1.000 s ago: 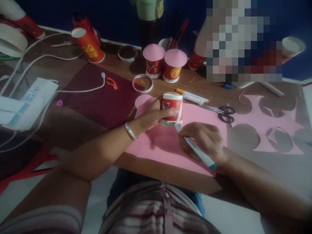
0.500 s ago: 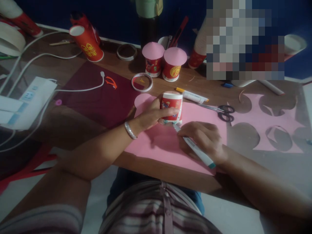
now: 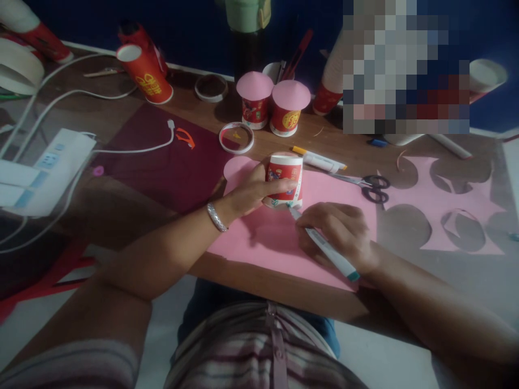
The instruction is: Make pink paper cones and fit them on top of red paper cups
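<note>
My left hand (image 3: pixel 255 190) is wrapped round a red and white paper cup (image 3: pixel 284 172), thumb across its front. Small green marks show on the white band along the cup's lower edge. Between the fingers of my right hand (image 3: pixel 338 229) is a white marker (image 3: pixel 330 253) with a green end. Its tip is at the cup's lower band; whether it touches cannot be made out. Both hands are above a pink paper sheet (image 3: pixel 259 251). Behind the cup stand two red cups (image 3: pixel 255 112) with pink cone-shaped paper tops (image 3: pixel 291 94).
Scissors (image 3: pixel 373 189) and an orange-ended marker (image 3: pixel 322 160) lie beyond the pink sheet. Pink paper with round cutouts (image 3: pixel 450 208) lies at the right. Tape rolls (image 3: pixel 236 138), a tall red cup (image 3: pixel 145 74), a maroon sheet (image 3: pixel 141 151) and a white power strip (image 3: pixel 51 170) with cables occupy the left and back.
The marker tip has dropped very slightly from the cup's lower edge. Otherwise both hands and the cup hold nearly the same place.
</note>
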`<state>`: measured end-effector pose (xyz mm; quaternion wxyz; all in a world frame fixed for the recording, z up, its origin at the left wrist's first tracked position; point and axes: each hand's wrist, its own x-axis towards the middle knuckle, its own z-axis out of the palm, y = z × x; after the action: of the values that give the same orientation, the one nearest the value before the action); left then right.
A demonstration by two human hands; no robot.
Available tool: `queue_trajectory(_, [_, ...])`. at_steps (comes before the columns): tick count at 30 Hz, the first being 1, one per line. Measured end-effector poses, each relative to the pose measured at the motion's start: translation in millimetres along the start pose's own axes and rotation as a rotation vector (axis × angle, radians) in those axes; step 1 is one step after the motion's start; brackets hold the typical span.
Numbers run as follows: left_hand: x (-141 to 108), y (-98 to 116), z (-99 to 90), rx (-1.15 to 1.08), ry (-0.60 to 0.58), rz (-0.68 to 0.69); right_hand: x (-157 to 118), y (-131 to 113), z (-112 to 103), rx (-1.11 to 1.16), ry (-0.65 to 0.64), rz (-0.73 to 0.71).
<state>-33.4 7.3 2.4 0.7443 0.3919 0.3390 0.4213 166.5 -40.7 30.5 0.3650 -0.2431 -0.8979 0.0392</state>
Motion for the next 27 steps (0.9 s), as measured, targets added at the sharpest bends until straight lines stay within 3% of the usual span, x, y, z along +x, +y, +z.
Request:
queue_trajectory(14, [2.2,-1.7,-2.7,0.006,-0.013,0.003,0.2,-0.3,-3.1,0.037,0.074,-0.029])
queue_trajectory(27, [1.6,0.2,-1.1,0.032,-0.023,0.018,0.5,3.3,-2.0,-0.011,0.043,-0.038])
